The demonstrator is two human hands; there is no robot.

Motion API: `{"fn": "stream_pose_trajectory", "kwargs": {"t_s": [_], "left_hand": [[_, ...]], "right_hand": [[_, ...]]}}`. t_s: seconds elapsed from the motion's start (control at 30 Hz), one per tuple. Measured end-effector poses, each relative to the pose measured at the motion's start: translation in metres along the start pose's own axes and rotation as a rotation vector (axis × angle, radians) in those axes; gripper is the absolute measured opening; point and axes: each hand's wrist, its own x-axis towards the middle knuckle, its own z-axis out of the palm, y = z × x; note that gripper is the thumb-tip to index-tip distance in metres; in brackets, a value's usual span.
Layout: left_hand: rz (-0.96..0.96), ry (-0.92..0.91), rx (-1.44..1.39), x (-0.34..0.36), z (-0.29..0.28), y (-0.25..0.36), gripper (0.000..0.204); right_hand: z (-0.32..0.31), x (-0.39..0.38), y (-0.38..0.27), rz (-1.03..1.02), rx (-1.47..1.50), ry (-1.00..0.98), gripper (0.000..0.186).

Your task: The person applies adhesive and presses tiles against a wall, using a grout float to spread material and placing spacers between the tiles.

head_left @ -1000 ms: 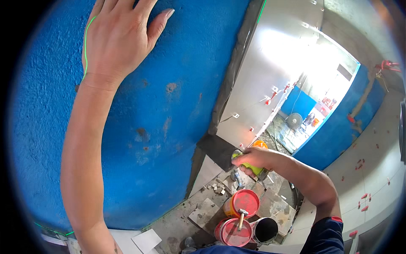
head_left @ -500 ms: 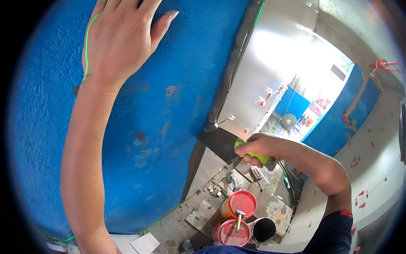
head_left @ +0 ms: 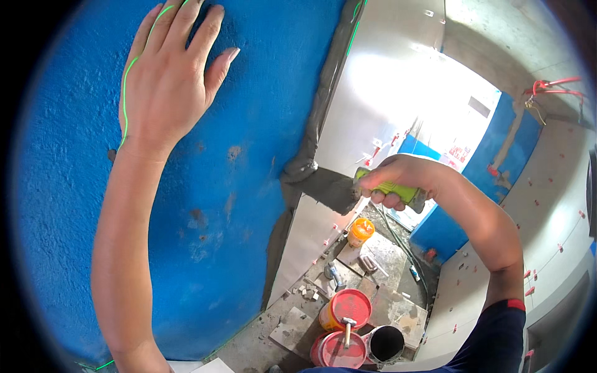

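Observation:
Against the blue wall [head_left: 211,149], my left hand [head_left: 168,81] lies with its fingers stretched and spread, holding nothing. My right hand [head_left: 398,180] is wrapped round the green handle of a trowel [head_left: 329,189]. Its wide grey blade points left, to the right edge of the blue wall. Grey mortar [head_left: 301,168] bulges at the blade's far left corner and runs upward as a strip between the blue wall and a large pale tile [head_left: 360,118]. A second pale tile [head_left: 301,239] stands lower down, below the blade.
Red-lidded buckets [head_left: 351,304] stand below, a hammer [head_left: 347,332] on one lid. Beside them is a black-mouthed bucket [head_left: 385,343]. An orange bucket [head_left: 360,232], tile pieces [head_left: 292,326] and a cable [head_left: 407,248] lie farther off. A tiled wall [head_left: 497,273] rises at right. A green laser line crosses my left hand.
My right hand has moved up with the trowel, and mortar now bulges at the blade's left end. My left hand stays on the wall, sitting lower in the shifted view. The orange bucket has come into sight.

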Motion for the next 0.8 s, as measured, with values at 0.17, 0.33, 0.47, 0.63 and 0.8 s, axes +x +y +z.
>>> {"fn": "stream_pose_trajectory", "kwargs": {"t_s": [0.17,0.33,0.47,0.63,0.8], "left_hand": [[-0.018,-0.017,-0.027,-0.002,0.001,0.003,0.045],[-0.016,-0.010,-0.016,-0.003,0.005,0.006,0.045],[0.000,-0.012,0.002,-0.001,0.003,0.004,0.046],[0.001,-0.032,-0.017,-0.001,0.000,0.002,0.046],[-0.010,-0.073,-0.010,-0.002,0.003,0.001,0.045]], "right_hand": [[-0.027,-0.010,-0.001,-0.073,0.048,-0.047,0.036],[-0.035,-0.030,-0.008,-0.138,0.094,0.037,0.037],[-0.044,-0.033,-0.001,-0.224,0.140,0.080,0.036],[-0.038,-0.052,0.002,-0.307,0.183,0.164,0.034],[-0.047,-0.059,0.004,-0.480,0.301,0.164,0.030]]}}
